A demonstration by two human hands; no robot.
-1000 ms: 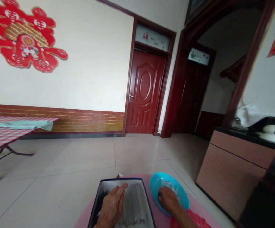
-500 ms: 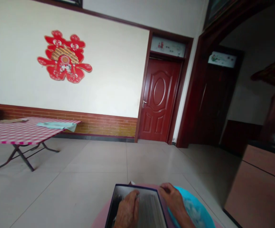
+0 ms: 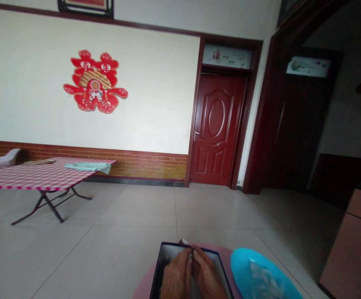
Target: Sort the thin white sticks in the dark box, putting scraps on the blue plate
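Directly below me is an open box with a dark blue rim (image 3: 164, 254) and pale inner walls. Over its middle, my left hand (image 3: 176, 275) and my right hand (image 3: 207, 275) meet, fingertips pressed together near the far wall. Both are closed, and whatever is between the fingers is too small and covered to name. The hands hide most of the box's contents. Right of the box is a bright blue basin (image 3: 241, 262) holding a pile of clear, plastic-looking pieces (image 3: 264, 280).
The box stands on a pink round surface (image 3: 144, 284). At left is a folding table with a checked cloth (image 3: 43, 176) and a pale green cloth (image 3: 88, 166) on it. A wooden cabinet (image 3: 351, 249) stands at right. Ahead is a red door (image 3: 217, 128).
My right hand has moved left from between the box and the basin to join my left hand over the box. The whole view has turned slightly left.
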